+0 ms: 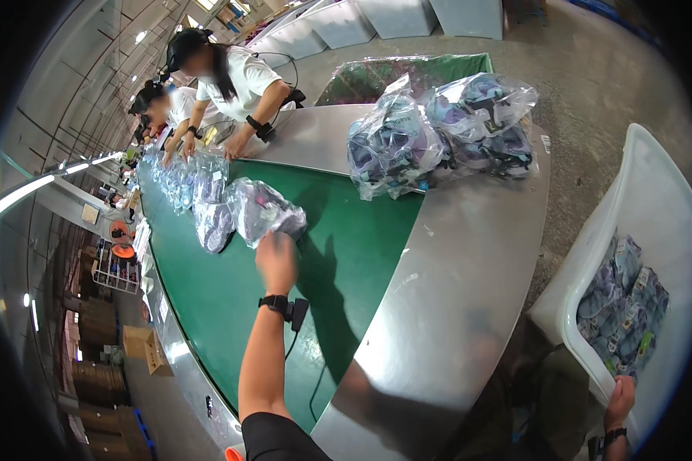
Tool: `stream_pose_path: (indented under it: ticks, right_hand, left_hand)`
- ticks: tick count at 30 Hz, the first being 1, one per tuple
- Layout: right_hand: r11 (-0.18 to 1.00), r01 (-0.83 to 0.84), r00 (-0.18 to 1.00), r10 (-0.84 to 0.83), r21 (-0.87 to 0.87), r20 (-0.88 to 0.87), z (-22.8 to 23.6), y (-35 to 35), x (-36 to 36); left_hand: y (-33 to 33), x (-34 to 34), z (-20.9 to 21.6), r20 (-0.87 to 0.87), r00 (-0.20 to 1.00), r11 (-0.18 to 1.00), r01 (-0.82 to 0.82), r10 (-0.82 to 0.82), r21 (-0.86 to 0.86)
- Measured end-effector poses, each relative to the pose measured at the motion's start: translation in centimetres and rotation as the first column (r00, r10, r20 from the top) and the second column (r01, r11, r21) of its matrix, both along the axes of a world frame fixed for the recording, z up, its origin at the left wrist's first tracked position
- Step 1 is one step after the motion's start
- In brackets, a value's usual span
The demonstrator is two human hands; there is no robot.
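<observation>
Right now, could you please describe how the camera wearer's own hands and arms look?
The left hand is ungloved, with a black wrist strap carrying a boxy black module and a thin dark cable. A short black sleeve shows on that arm. The right hand, also ungloved, has a black band at the wrist; no sleeve shows there.

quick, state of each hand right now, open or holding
Left hand: blurred, at the near edge of a bagged item; grip cannot be told.
Right hand: at the white bin's rim; grip cannot be told.
</observation>
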State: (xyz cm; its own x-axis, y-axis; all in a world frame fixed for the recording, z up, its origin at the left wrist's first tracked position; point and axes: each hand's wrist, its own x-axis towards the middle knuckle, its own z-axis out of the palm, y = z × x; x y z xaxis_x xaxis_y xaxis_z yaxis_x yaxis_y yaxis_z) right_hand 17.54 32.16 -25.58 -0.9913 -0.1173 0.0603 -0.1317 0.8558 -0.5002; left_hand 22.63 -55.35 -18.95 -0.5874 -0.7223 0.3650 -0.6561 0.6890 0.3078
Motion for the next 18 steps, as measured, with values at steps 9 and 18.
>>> stream_pose_path:
  ticks: [9,18]
  right_hand:
    - [0.999,-0.032,0.999,0.034,0.035,-0.040,1.5,-0.6,-0.1]
    - [0.999,-0.034,0.995,0.035,0.016,-0.088,1.9,-0.7,-0.1]
  left_hand:
    - [8.3,2.3,1.7,-0.571,0.476,0.189,0.633,0.669,0.751]
    - [5.9,2.1,-1.0,-0.621,0.332,0.276,0.680,0.710,0.679]
